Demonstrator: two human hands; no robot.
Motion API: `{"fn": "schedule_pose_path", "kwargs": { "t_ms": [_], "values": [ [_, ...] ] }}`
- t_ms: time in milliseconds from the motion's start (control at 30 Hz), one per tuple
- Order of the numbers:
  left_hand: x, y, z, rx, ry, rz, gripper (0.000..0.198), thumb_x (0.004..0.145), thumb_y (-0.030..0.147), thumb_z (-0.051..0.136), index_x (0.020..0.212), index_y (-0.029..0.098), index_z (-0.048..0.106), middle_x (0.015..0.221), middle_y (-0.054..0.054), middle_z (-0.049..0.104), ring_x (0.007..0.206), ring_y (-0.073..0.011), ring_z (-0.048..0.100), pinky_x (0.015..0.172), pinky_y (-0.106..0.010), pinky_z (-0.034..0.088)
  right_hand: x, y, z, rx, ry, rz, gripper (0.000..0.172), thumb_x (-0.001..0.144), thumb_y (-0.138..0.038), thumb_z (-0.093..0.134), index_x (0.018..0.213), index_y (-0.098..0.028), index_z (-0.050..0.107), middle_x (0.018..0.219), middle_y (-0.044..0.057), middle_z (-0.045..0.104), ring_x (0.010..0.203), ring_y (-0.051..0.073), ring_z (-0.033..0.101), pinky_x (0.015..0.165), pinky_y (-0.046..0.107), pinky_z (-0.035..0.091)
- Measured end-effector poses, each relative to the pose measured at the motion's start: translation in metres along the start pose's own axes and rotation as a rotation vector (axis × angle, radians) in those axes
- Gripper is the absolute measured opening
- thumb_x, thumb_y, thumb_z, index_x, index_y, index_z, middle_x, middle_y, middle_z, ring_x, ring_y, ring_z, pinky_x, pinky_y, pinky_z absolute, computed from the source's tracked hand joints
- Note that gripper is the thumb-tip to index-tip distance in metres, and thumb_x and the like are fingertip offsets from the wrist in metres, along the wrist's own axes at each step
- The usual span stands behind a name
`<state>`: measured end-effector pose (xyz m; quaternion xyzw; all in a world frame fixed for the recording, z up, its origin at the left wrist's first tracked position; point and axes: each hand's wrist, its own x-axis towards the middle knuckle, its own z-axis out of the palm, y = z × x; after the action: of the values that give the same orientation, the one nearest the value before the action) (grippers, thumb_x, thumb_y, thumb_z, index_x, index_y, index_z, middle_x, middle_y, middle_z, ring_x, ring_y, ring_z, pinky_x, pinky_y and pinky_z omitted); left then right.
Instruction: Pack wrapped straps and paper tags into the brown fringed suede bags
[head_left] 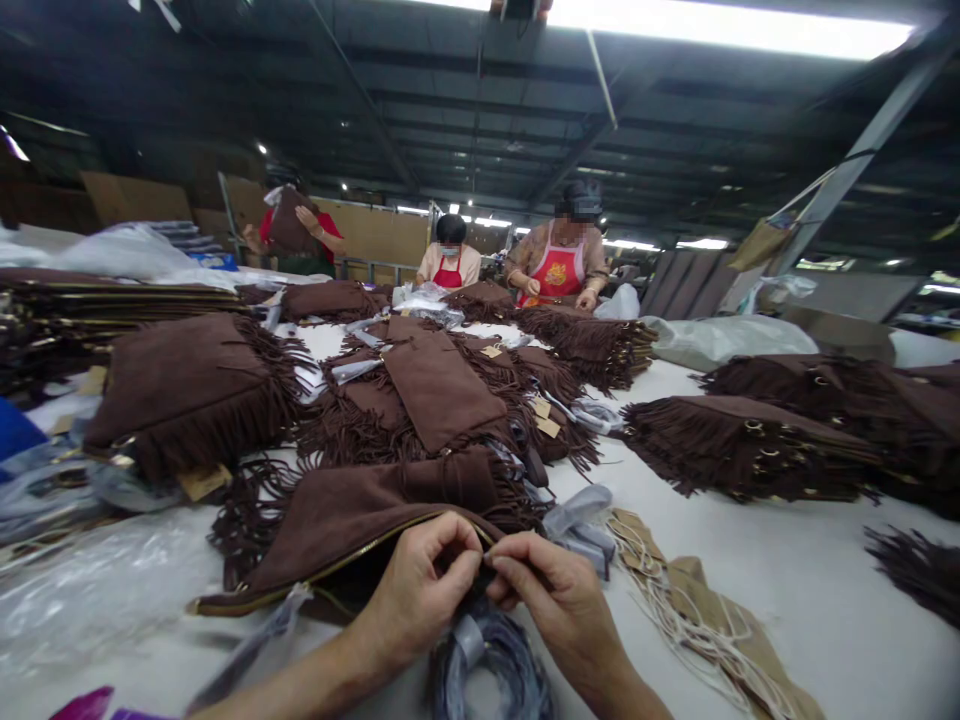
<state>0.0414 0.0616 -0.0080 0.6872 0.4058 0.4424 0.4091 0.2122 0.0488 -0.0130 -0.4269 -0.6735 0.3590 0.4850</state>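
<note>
A dark brown fringed bag (375,510) lies right in front of me, its gold zipper (360,550) open along the near edge. My left hand (424,580) is closed in a pinch at the right part of that opening. Close beside it, my right hand (551,590) pinches too, the fingertips of both almost meeting. Whatever small thing is between the fingers is too small to make out. Below the hands sits a coiled, plastic-wrapped strap (450,675), partly covered by my right hand.
Fringed brown bags (442,385) are heaped ahead, with a stack (742,440) to the right. Tan tags with white strings (705,630) lie at right front, clear plastic (112,590) at left. Several co-workers stand across the table, one in a red apron (559,272).
</note>
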Motion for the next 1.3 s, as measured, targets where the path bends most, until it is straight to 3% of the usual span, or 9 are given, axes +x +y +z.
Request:
{"fn": "schedule_pose_path", "kwargs": {
  "t_ms": [200,700,967,1133,1300],
  "values": [
    [0.001,0.000,0.001,0.031,-0.010,0.005,0.014,0.082,0.023,0.050,0.070,0.017,0.055,0.065,0.001,0.053,0.061,-0.0126,0.047,0.059,-0.023,0.037,-0.001,0.003,0.001,-0.056,-0.016,-0.025,0.016,0.091,-0.027,0.057,0.083,-0.020,0.069,0.062,-0.001,0.070,0.055,0.014,0.066,0.056,0.020,0.055],
    [-0.001,0.003,0.001,0.053,-0.013,0.018,0.014,0.084,0.020,0.048,0.071,0.018,0.052,0.068,0.001,0.055,0.065,-0.0133,0.048,0.062,-0.023,0.037,-0.001,0.009,0.002,-0.080,0.001,-0.018,0.018,0.092,-0.029,0.056,0.081,-0.021,0.067,0.061,-0.001,0.070,0.053,0.014,0.066,0.055,0.020,0.054],
    [-0.001,0.004,0.001,0.057,-0.015,0.003,0.013,0.082,0.019,0.048,0.069,0.018,0.051,0.067,0.001,0.055,0.064,-0.0136,0.048,0.063,-0.024,0.037,0.001,0.003,0.002,-0.189,0.005,-0.122,0.017,0.092,-0.024,0.055,0.080,-0.020,0.066,0.059,-0.003,0.068,0.052,0.012,0.065,0.053,0.017,0.050],
    [-0.003,0.001,0.004,0.058,-0.005,0.006,0.014,0.083,0.020,0.047,0.069,0.018,0.051,0.068,0.001,0.055,0.066,-0.0144,0.049,0.064,-0.024,0.037,-0.001,-0.002,0.003,-0.381,0.035,-0.300,0.020,0.093,-0.019,0.050,0.076,-0.020,0.061,0.062,-0.003,0.063,0.054,0.011,0.061,0.054,0.017,0.045],
    [-0.003,-0.002,0.006,0.100,0.012,0.009,0.015,0.082,0.019,0.046,0.068,0.019,0.049,0.067,0.000,0.054,0.065,-0.0150,0.049,0.063,-0.026,0.036,-0.003,0.006,0.009,-0.439,0.028,-0.359,0.022,0.094,-0.015,0.046,0.077,-0.020,0.057,0.064,-0.002,0.060,0.056,0.011,0.060,0.054,0.018,0.044]
  ]
}}
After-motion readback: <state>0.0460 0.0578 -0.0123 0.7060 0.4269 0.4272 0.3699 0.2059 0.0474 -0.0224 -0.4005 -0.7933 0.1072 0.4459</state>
